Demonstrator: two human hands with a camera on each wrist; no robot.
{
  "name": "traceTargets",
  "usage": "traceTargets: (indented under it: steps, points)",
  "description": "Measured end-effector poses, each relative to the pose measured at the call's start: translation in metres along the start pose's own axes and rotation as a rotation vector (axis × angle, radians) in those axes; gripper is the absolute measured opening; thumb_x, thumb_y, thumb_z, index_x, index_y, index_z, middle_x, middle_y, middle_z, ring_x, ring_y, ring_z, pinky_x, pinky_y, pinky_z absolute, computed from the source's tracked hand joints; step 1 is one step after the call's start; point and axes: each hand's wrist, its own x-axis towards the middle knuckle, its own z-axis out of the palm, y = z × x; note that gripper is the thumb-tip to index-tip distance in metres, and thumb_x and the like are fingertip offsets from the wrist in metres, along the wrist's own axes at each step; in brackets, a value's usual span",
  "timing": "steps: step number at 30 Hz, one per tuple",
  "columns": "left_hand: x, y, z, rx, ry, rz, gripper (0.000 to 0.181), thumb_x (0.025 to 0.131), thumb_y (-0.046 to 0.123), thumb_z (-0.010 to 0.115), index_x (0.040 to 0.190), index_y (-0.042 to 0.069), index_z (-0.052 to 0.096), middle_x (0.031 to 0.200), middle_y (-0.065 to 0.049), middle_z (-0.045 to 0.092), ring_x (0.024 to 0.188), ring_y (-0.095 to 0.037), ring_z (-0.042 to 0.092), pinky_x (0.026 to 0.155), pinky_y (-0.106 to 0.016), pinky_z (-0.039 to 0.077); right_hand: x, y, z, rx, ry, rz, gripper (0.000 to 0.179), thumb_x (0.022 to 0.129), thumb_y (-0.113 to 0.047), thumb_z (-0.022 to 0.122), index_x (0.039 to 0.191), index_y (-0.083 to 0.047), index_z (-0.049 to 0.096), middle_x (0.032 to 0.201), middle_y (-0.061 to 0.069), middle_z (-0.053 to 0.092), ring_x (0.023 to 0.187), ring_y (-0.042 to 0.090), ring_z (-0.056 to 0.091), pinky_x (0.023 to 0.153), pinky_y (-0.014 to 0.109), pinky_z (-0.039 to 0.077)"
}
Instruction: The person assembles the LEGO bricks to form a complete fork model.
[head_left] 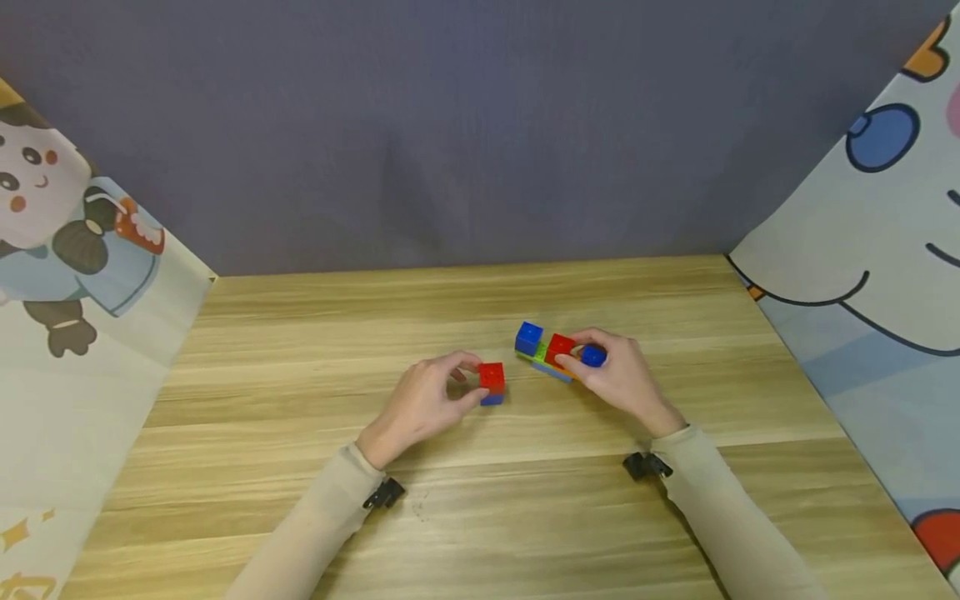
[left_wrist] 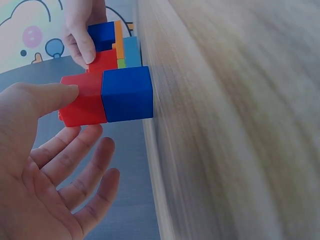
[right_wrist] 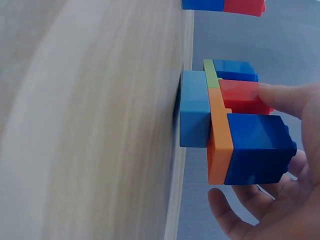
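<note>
Near the table's middle, a red toy brick (head_left: 492, 377) sits on top of a blue brick (left_wrist: 127, 94). My left hand (head_left: 427, 400) pinches the red brick, its thumb on the near side and its other fingers loosely spread. To the right stands a joined brick build: a light blue brick (right_wrist: 194, 109) at the bottom, green plate (right_wrist: 211, 73) and orange plate (right_wrist: 220, 136) above it. On those plates are a middle red brick (right_wrist: 244, 96) and two blue bricks, one at each end. My right hand (head_left: 618, 375) pinches the middle red brick between thumb and fingers.
The bricks rest on a wood-grain table (head_left: 337, 325). A dark grey panel (head_left: 465, 133) rises behind it, and cartoon-printed walls (head_left: 862, 250) flank both sides. Black wrist mounts (head_left: 384, 493) sit on both sleeves.
</note>
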Motion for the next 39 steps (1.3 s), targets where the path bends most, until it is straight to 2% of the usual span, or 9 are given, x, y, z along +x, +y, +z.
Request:
traceTargets:
  steps: [5,12,16,20,22,29,32,35,39]
  points:
    - [0.000,0.001,0.000,-0.002,-0.003,-0.001,0.038,0.093,0.031,0.083,0.127,0.015,0.073,0.118,0.000,0.080,0.097,-0.017,0.076,0.083,-0.039,0.060,0.000,-0.003,-0.001,0.003,-0.002,-0.004,0.040,0.095,-0.034,0.082,0.125,-0.008,0.076,0.113,0.012,0.080,0.092,0.027,0.075,0.075,0.036,0.062]
    - [0.000,0.001,-0.001,-0.013,-0.007,-0.001,0.039,0.093,0.030,0.083,0.128,0.014,0.073,0.118,-0.002,0.081,0.097,-0.020,0.076,0.083,-0.041,0.060,0.001,-0.006,-0.002,0.008,0.001,-0.004,0.040,0.095,-0.036,0.082,0.126,-0.010,0.077,0.116,0.012,0.080,0.086,0.023,0.074,0.071,0.030,0.059]
    - [0.000,0.001,-0.001,-0.005,-0.006,-0.001,0.039,0.094,0.031,0.082,0.127,0.014,0.073,0.118,-0.001,0.081,0.097,-0.019,0.076,0.083,-0.039,0.060,0.002,-0.007,-0.002,0.013,0.002,-0.010,0.040,0.095,-0.035,0.082,0.126,-0.010,0.077,0.117,0.013,0.080,0.073,0.018,0.069,0.064,0.027,0.056]
    - [0.000,0.000,0.000,-0.002,-0.007,-0.002,0.039,0.094,0.031,0.082,0.127,0.014,0.073,0.118,0.000,0.081,0.097,-0.019,0.076,0.082,-0.039,0.060,0.002,-0.010,-0.002,0.025,-0.002,-0.015,0.041,0.094,-0.035,0.083,0.126,-0.011,0.077,0.114,0.013,0.081,0.054,0.016,0.056,0.055,0.028,0.051]
    - [0.000,0.000,0.000,-0.004,-0.009,-0.003,0.039,0.094,0.031,0.082,0.128,0.014,0.073,0.118,-0.001,0.081,0.097,-0.020,0.076,0.083,-0.039,0.060,0.002,-0.011,-0.003,0.026,0.000,-0.020,0.041,0.094,-0.035,0.083,0.126,-0.011,0.077,0.114,0.013,0.081,0.053,0.015,0.055,0.055,0.028,0.050]
    - [0.000,0.001,0.000,-0.007,-0.015,-0.013,0.040,0.094,0.030,0.082,0.128,0.013,0.073,0.118,-0.002,0.081,0.098,-0.021,0.076,0.084,-0.041,0.060,0.003,-0.016,-0.005,0.056,0.012,-0.035,0.039,0.093,-0.033,0.084,0.125,-0.011,0.077,0.117,0.014,0.080,0.068,0.016,0.067,0.057,0.028,0.055]
    - [0.000,0.001,0.000,-0.004,-0.012,-0.012,0.039,0.094,0.030,0.082,0.128,0.013,0.073,0.118,-0.002,0.081,0.097,-0.021,0.076,0.084,-0.041,0.060,0.003,-0.017,-0.005,0.065,0.014,-0.038,0.039,0.094,-0.034,0.084,0.125,-0.011,0.077,0.115,0.013,0.080,0.065,0.016,0.066,0.055,0.028,0.054]
    - [0.000,0.000,0.000,-0.001,-0.009,-0.009,0.039,0.094,0.030,0.082,0.128,0.013,0.073,0.118,-0.002,0.081,0.097,-0.021,0.077,0.083,-0.041,0.060,0.003,-0.019,-0.006,0.066,0.018,-0.043,0.039,0.094,-0.035,0.084,0.125,-0.012,0.077,0.103,0.011,0.082,0.055,0.014,0.058,0.051,0.027,0.048]
    - [0.000,0.000,0.000,-0.006,-0.005,-0.006,0.039,0.093,0.030,0.082,0.127,0.013,0.073,0.117,-0.002,0.081,0.097,-0.021,0.077,0.083,-0.041,0.060,0.003,-0.022,-0.007,0.067,0.013,-0.045,0.039,0.094,-0.035,0.083,0.125,-0.012,0.077,0.077,0.006,0.077,0.041,0.013,0.039,0.043,0.027,0.036]
